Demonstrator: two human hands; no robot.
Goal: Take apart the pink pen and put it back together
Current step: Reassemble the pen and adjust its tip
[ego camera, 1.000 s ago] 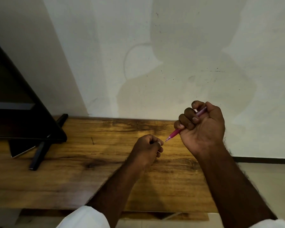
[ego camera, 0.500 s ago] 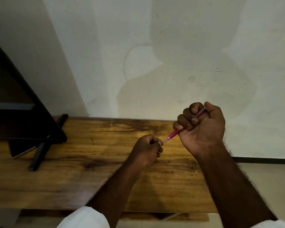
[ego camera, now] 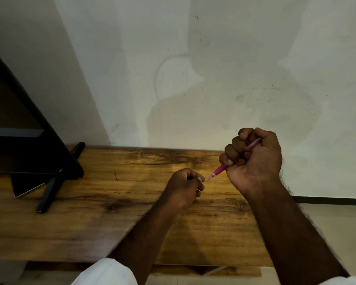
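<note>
Pink translucent pen [ego camera: 219,170], slim barrel with a fine tip, is fisted in the right grip [ego camera: 255,161] above the wood-grain table [ego camera: 111,202]. Tip sticks out down-left, just beside the left grip [ego camera: 183,186], not touching. Left grip curled closed; can't tell if it pinches anything.

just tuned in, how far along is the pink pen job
Done: unclear from this view. In hand: the right hand grips the pink pen in a fist, tip toward the left hand, whose curled fingers may pinch something small. Left: probably refitting a part, if one is out.
</note>
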